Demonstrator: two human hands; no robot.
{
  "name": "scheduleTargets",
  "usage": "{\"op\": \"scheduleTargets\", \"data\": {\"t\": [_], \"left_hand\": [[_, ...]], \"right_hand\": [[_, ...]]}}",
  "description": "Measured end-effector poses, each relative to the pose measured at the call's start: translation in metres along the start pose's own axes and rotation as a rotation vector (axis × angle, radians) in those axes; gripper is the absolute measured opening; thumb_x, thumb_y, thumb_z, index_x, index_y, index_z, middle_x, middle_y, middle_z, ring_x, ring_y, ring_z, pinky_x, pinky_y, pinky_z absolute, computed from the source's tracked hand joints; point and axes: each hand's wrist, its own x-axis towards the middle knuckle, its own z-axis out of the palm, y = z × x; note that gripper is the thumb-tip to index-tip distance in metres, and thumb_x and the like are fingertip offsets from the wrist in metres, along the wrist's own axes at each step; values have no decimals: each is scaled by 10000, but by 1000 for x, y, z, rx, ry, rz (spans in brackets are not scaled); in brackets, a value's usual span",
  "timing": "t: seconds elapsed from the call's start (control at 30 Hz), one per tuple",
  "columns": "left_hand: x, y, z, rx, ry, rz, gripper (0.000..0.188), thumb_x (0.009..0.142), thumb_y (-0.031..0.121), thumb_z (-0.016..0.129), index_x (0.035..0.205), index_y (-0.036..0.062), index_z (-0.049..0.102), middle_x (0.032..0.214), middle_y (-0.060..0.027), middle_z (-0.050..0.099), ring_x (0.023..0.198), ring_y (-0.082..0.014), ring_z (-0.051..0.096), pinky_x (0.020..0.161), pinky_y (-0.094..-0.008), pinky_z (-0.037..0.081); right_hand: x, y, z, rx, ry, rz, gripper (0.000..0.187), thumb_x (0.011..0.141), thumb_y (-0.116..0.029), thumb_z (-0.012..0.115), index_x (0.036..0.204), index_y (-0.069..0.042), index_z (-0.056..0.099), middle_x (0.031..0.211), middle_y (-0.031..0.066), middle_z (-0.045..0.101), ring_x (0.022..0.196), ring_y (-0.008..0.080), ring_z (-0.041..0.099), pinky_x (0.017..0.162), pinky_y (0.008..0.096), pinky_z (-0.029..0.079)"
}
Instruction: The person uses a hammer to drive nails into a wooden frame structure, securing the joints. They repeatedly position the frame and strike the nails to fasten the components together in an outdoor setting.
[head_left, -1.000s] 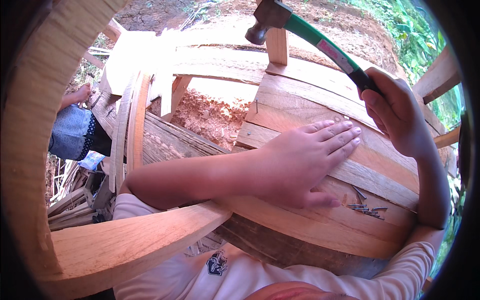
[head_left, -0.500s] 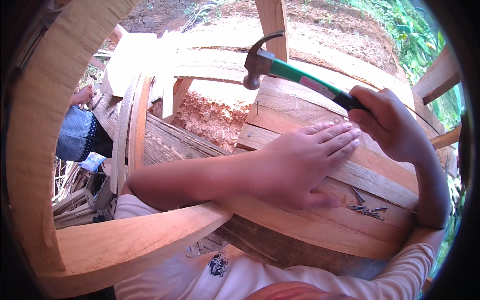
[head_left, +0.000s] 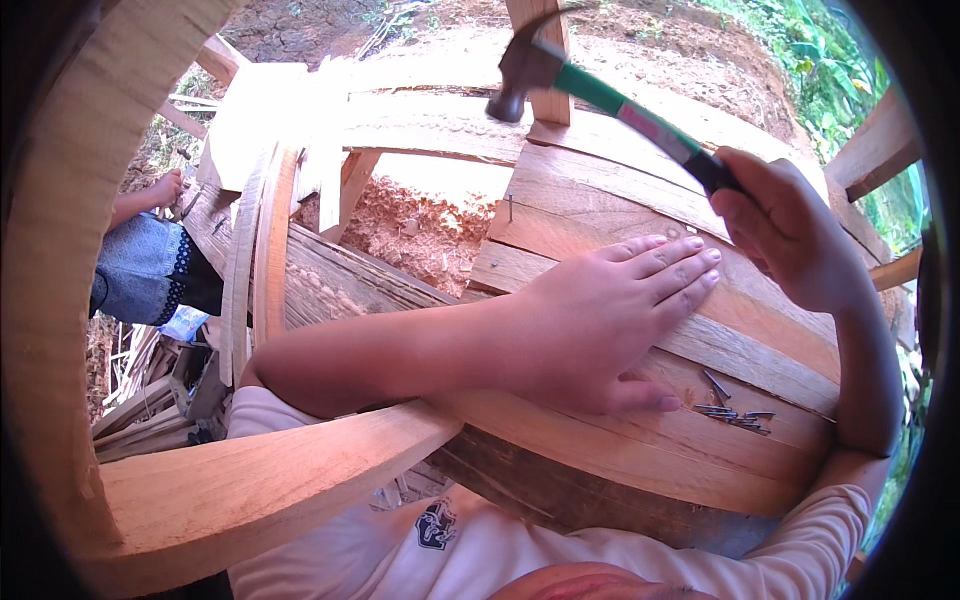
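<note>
Nearest the person, the left hand lies flat, fingers spread and gripping nothing, pressing down on the wooden planks. Just beside its thumb, toward the body, a small heap of loose nails rests on the lowest board. On the other side of those fingers, the right hand is clamped around the black end of the hammer; its green handle runs up and away from the fist, so the dark head hangs above the far edge of the planks, clear of the wood. One nail stands partly driven beyond the flat hand's fingertips. The hammer looks head-heavy and stiff (best held low on the handle, as it is here). The planks seem rigid and rough-sawn. Farther off sits another person's arm beside bare reddish earth.
</note>
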Motion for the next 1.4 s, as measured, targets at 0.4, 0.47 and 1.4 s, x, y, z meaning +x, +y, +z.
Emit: {"op": "scheduleTargets", "data": {"t": [0.4,0.47,1.4], "left_hand": [[0,1,0,-15,-38,-24,978,1003,601,515,1597,-124,233,1684,-298,253,1593,-407,218,1309,-460,183],[0,0,0,-5,0,16,981,999,596,523,1597,-126,231,1678,-303,262,1588,-415,226,1309,-462,185],[-2,-2,6,-25,64,36,972,983,572,539,1582,-138,251,1659,-307,300,1580,-413,251,1301,-468,207]], "right_hand": [[1,-2,4,-247,-158,33,235,1042,-206,606,977,15,561,769,203,582,707,375,544,691,452,465],[5,-9,-6,94,-118,223,262,1088,-234,563,948,-13,557,688,64,555,555,153,504,534,330,418],[6,6,0,-22,-36,111,277,1081,-223,566,927,7,543,652,97,515,539,218,490,542,369,409]]}}
